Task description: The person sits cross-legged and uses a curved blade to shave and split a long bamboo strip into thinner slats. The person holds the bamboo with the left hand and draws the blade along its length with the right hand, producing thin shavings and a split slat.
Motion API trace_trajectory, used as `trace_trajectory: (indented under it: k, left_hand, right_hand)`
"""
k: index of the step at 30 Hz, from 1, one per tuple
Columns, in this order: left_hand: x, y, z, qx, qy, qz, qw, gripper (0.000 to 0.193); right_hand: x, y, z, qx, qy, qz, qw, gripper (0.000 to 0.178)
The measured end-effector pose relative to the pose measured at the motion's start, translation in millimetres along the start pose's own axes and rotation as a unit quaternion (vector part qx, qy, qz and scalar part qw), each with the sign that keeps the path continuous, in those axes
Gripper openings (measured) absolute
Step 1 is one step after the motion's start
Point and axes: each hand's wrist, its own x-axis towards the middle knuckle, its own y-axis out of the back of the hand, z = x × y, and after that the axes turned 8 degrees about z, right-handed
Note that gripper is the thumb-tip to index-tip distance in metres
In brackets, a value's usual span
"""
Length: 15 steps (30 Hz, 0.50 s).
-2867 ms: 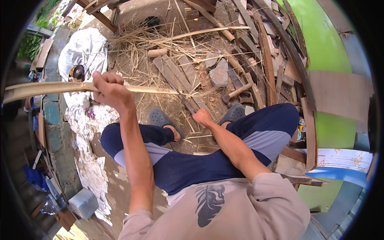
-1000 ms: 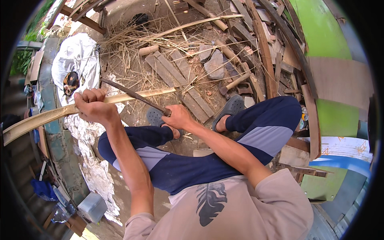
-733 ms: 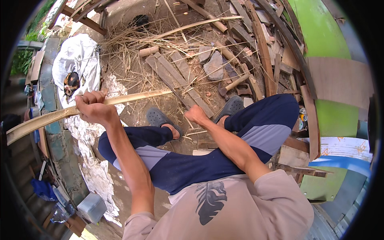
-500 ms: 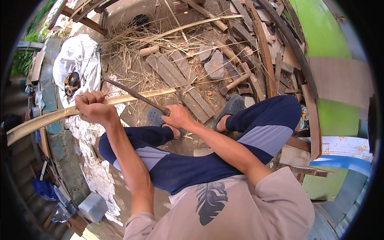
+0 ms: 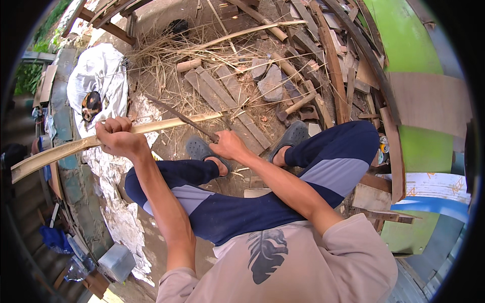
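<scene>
My left hand [image 5: 120, 137] is closed around a long, pale split bamboo strip [image 5: 169, 122], which runs from the far left across to the middle of the view. In my right hand [image 5: 228, 145] is the handle end of a long, dark-bladed knife [image 5: 178, 114]. Its blade crosses over the strip and points up and to the left. Whether the edge touches the strip I cannot tell. Part of the handle is hidden by my fingers.
Beyond my feet lie loose boards [image 5: 242, 118], thin bamboo shavings [image 5: 151, 63], a grey stone [image 5: 273, 83] and a hammer [image 5: 298, 105]. A calico cat [image 5: 91, 106] lies on a white sack [image 5: 108, 65] at the left. Wood scraps and green panels [image 5: 419, 40] line the right side.
The knife has slid a little to the right along the strip, with my right hand moving the same way. My left hand keeps its grip in nearly the same place.
</scene>
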Motion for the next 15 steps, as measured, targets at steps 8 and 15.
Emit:
trace_trajectory:
  k: [8, 15]
  left_hand:
    - [-5, -14, 5, -0.033, 0.025, -0.027, 0.999, 0.043]
    - [1, 1, 1, -0.03, 0.011, -0.016, 0.999, 0.043]
  right_hand:
    - [21, -37, 202, -0.119, -0.235, 0.027, 0.964, 0.034]
    - [15, -18, 86, -0.04, -0.206, -0.053, 0.976, 0.033]
